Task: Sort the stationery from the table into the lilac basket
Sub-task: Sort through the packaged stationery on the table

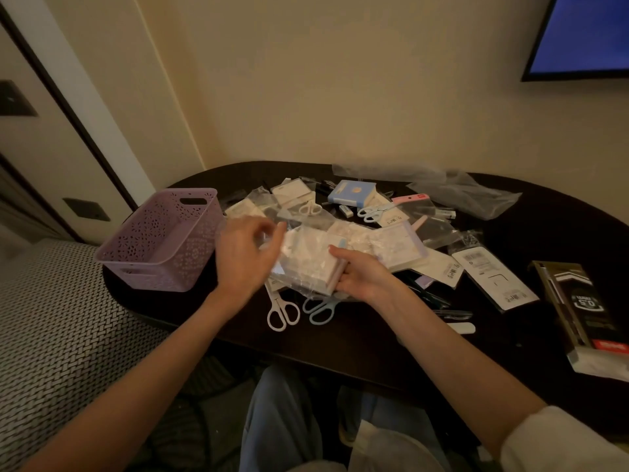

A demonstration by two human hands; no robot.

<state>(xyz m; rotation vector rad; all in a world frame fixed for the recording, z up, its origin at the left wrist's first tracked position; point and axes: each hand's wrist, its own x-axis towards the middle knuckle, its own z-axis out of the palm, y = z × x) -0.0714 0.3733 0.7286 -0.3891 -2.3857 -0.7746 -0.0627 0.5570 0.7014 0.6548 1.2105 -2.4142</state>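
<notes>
Now, both hands on a wrapped pad pack, basket waiting empty at left.

The right hand (357, 277) curls under and grips the plastic-wrapped pack (306, 264); the left hand (248, 253), blurred, seems to pinch its loose wrapper. Best to carry it level, wrapper gathered, clear of the scissors (282, 310) below, then lower it into the lilac basket (163, 240) on the table (510, 335), far clutter undisturbed.

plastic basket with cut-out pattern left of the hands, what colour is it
Lilac; the perforated plastic basket shows best in the head view.
</notes>
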